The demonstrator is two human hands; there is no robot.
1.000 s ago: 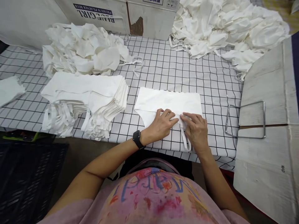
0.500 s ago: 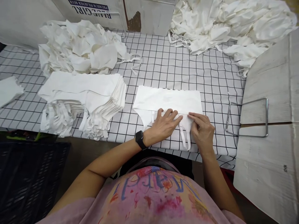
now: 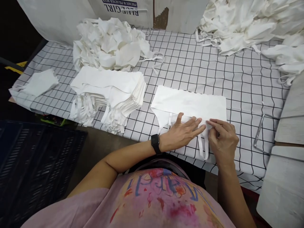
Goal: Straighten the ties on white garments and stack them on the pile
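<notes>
A white strappy top (image 3: pixel 190 100) lies flat and folded on the checked cloth, its wavy hem at the far side and a thin strap hanging towards me. My left hand (image 3: pixel 184 133), with a black watch on the wrist, rests on its near edge, fingers spread. My right hand (image 3: pixel 223 136) has thumb and forefinger pinched at the top's near right edge, by the strap; the fingertips partly hide the fabric there. To the left is a neat stack of folded white tops (image 3: pixel 106 84), straps bunched at the front.
Loose heaps of white garments lie at the back left (image 3: pixel 109 44) and back right (image 3: pixel 239 28). One white piece (image 3: pixel 40 84) is at the far left. A wire stand (image 3: pixel 258 133) and cardboard (image 3: pixel 277 183) are on the right. A printed carton (image 3: pixel 123 14) stands behind; a dark crate (image 3: pixel 35 164) sits below left.
The view has shifted left, so everything sits further right in the picture. My left hand's fingers have spread flatter on the top; my right hand stays pinched at its edge.
</notes>
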